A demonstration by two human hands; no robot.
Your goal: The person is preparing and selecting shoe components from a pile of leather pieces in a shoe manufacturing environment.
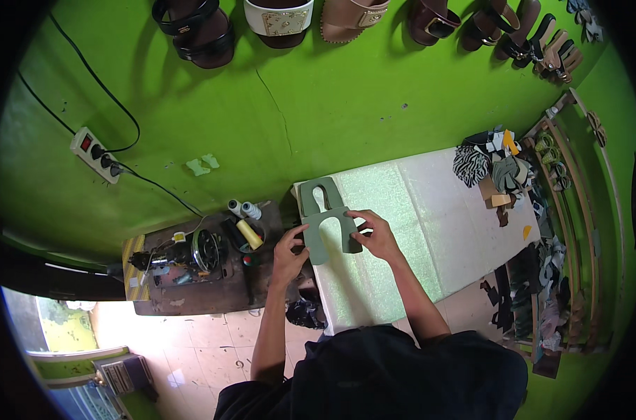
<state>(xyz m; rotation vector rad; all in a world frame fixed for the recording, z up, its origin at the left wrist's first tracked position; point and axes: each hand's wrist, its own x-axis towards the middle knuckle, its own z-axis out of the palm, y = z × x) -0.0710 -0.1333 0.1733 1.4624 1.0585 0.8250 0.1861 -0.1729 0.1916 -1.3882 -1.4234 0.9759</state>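
A grey-green, U-shaped flat cut piece (315,239) is held over the left end of the white-covered table (437,231), its two legs toward me. My left hand (290,255) pinches its left leg between thumb and fingers. On the opposite side my right hand (378,236) grips the right leg, which looks darker near its end. Just beyond, a stack of similar grey-green pieces (307,196) with an arched cut-out lies at the table's far left corner. Whether the held piece touches that stack or the tabletop, I cannot tell.
Left of the table stands a sewing machine (185,255) on a dark worktop with thread cones (249,234). Scraps (500,168) are heaped at the table's far right. Sandals (279,24) line the green wall, below which hangs a power strip (94,154). A wooden rack (577,231) stands right.
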